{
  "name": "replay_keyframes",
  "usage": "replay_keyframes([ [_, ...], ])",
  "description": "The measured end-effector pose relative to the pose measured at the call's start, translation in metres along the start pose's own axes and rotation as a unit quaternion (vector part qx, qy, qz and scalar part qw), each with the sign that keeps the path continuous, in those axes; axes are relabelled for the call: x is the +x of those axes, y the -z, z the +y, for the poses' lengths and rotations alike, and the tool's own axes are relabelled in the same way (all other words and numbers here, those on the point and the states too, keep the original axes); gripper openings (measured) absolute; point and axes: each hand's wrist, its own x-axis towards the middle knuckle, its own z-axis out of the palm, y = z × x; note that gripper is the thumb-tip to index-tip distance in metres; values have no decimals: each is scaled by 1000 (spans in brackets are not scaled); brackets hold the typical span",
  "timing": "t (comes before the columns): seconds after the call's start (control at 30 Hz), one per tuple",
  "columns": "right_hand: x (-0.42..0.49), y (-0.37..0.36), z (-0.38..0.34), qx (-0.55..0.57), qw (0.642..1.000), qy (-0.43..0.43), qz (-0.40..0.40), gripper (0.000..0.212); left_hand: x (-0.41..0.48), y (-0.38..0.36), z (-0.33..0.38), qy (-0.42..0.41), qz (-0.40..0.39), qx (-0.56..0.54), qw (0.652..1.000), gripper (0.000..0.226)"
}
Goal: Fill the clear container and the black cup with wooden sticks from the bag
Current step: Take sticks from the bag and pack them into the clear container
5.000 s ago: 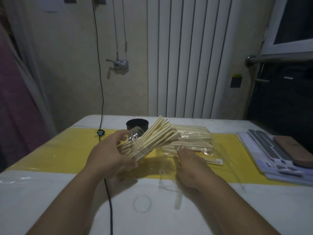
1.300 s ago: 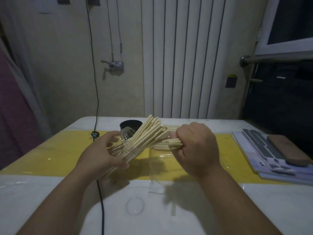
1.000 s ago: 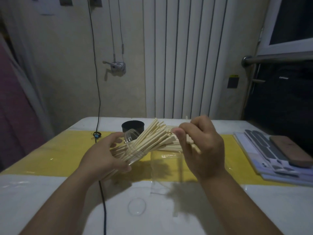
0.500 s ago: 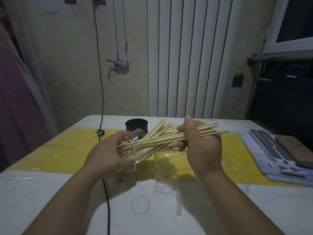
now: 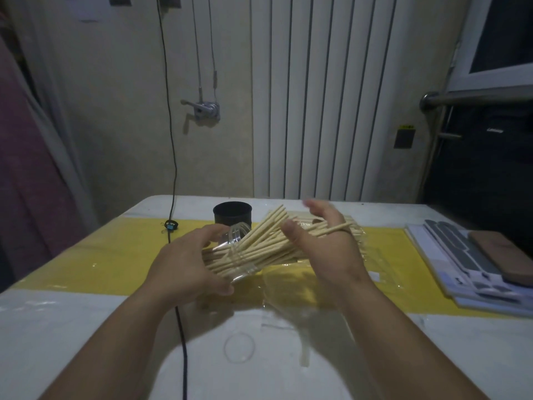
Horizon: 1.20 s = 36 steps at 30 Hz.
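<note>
With left hand (image 5: 187,265), kept fingers and thumb curled round the clear container (image 5: 238,255), same grip as five seconds before. Held it off the table (image 5: 72,327), tilted, mouth toward the upper right. With right hand (image 5: 326,249), gave up the fist clenched on a bundle half a second earlier. Uncurled and spread the fingers (image 5: 328,216), tips blurred, and laid the palm loosely against the free ends of the wooden sticks (image 5: 268,243). Could not tell whether the little finger hooked the one stick poking out at the hand's far edge. Got that bundle in among the rest, fanned out of the container's mouth, no longer jutting far to the right. Left the black cup (image 5: 232,216) upright on the table just behind the container, where it stood before. Left the bag (image 5: 366,255) flat on the yellow strip (image 5: 101,255) beneath the right hand, a few sticks still inside. Nearer the body, left a clear disc (image 5: 239,346) and a black cable (image 5: 182,342) lying on the white tabletop as before.
</note>
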Motion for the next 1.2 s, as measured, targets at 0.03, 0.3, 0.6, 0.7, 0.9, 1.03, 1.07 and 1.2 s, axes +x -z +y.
replay_keyframes([
  [0.03, 0, 1, 0, 4, 1000, 8, 20, 62, 0, 0, 0, 1, 0, 2, 1000, 98],
  [0.3, -3, -9, 9, -140, 983, 114, -29, 24, 2, -1, -1, 7, -1, 7, 1000, 103],
  [0.6, 7, 13, 2, -94, 994, 33, 40, 23, 1, 0, -3, 32, 5, -36, 999, 105],
  [0.7, 10, 24, 2, -187, 982, -10, 15, 23, 1, 1, -3, 36, 6, -70, 997, 96],
  [0.9, 18, 26, 20, -345, 920, -108, -150, 28, 2, 2, -4, 44, 13, -97, 994, 94],
  [1.03, 16, 17, 50, -426, 869, -78, -239, 40, 2, 1, -4, 49, 17, -100, 994, 98],
  [1.07, 14, 15, 57, -443, 857, -62, -255, 48, 3, 1, -5, 50, 17, -98, 994, 99],
  [1.2, 15, 11, 78, -553, 792, -64, -253, 60, 4, 1, -8, 55, 23, -99, 993, 97],
])
